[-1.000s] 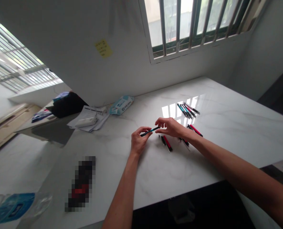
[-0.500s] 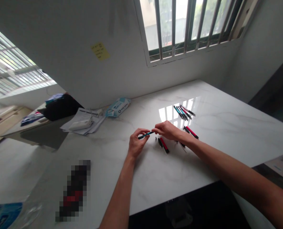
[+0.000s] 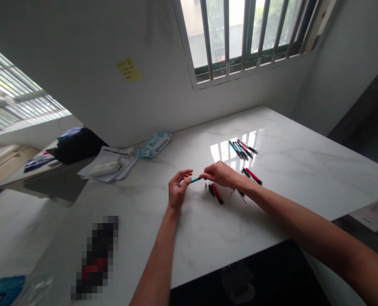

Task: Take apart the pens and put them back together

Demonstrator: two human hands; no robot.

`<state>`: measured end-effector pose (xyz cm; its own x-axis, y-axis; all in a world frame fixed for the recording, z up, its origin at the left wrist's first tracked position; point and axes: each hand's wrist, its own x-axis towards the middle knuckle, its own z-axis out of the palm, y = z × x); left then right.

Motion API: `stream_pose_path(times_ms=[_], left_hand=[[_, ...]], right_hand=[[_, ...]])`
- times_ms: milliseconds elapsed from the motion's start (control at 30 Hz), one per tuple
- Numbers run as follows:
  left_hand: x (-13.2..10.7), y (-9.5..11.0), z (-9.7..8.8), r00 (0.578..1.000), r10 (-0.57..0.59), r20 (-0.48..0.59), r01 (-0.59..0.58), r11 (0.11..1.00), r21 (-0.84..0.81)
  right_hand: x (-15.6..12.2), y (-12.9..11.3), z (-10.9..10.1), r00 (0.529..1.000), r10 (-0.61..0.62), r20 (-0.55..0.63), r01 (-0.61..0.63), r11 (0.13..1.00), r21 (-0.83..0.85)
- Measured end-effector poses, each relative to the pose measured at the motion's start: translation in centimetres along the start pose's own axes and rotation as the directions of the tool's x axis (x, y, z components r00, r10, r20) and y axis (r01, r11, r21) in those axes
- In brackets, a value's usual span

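A teal and dark pen (image 3: 195,180) is stretched between my two hands just above the marble-patterned table (image 3: 137,238). My left hand (image 3: 177,190) holds its left end by the thumb, with some other fingers lifted away. The fingertips of my right hand (image 3: 220,173) pinch the pen's right end and hide it. Below the hands lie red and black pen parts (image 3: 215,194), with a tiny piece (image 3: 206,185) beside them. A thin light rod (image 3: 241,196) shows partly under my right forearm. Another red and black set of pen parts (image 3: 253,175) is right of my right wrist.
Several pens (image 3: 242,149) lie in a group farther back, near the window's reflection. A wipes packet (image 3: 155,144) and papers (image 3: 107,163) rest along the wall. At the front left are a pixelated dark object (image 3: 95,257) and a blue plastic package (image 3: 5,291). A black surface (image 3: 249,276) borders the front edge.
My left hand's fingers have lifted and spread from the pen while the thumb stays at it. The right hand keeps its pinch. The whole view has shifted slightly.
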<state>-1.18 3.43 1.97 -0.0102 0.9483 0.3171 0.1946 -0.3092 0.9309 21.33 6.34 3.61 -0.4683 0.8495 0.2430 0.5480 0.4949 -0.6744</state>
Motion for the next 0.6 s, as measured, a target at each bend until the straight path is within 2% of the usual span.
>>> stream_pose_path(times_ms=[67, 133, 233, 300, 367, 433, 600], left_hand=[[0.3, -0.2, -0.2, 0.995, 0.014, -0.100, -0.014, 1.000, -0.004], [0.5, -0.3, -0.4, 0.986, 0.012, -0.164, -0.012, 1.000, -0.002], [0.6, -0.5, -0.7, 0.987, 0.007, -0.161, -0.002, 0.999, 0.034], [0.5, -0.7, -0.7, 0.991, 0.020, -0.129, -0.010, 0.997, 0.079], [0.5, -0.8, -0.7, 0.994, 0.033, -0.100, -0.022, 0.993, 0.115], [0.5, -0.8, -0.7, 0.996, 0.038, -0.083, -0.027, 0.991, 0.129], [0.5, -0.8, -0.8, 0.996, 0.018, -0.088, -0.005, 0.990, 0.141]], right_hand=[[0.2, 0.7, -0.7, 0.993, 0.036, -0.115, -0.048, 0.993, -0.107], [0.4, 2.0, -1.8, 0.961, 0.117, -0.251, -0.161, 0.973, -0.164], [0.6, 4.4, -3.8, 0.852, 0.303, -0.426, -0.413, 0.890, -0.193], [0.6, 5.9, -5.0, 0.780, 0.390, -0.489, -0.543, 0.811, -0.220], [0.5, 7.0, -5.9, 0.743, 0.457, -0.489, -0.623, 0.740, -0.254], [0.3, 7.7, -6.3, 0.726, 0.519, -0.451, -0.667, 0.689, -0.282], [0.1, 8.4, -6.5, 0.702, 0.590, -0.400, -0.709, 0.631, -0.314]])
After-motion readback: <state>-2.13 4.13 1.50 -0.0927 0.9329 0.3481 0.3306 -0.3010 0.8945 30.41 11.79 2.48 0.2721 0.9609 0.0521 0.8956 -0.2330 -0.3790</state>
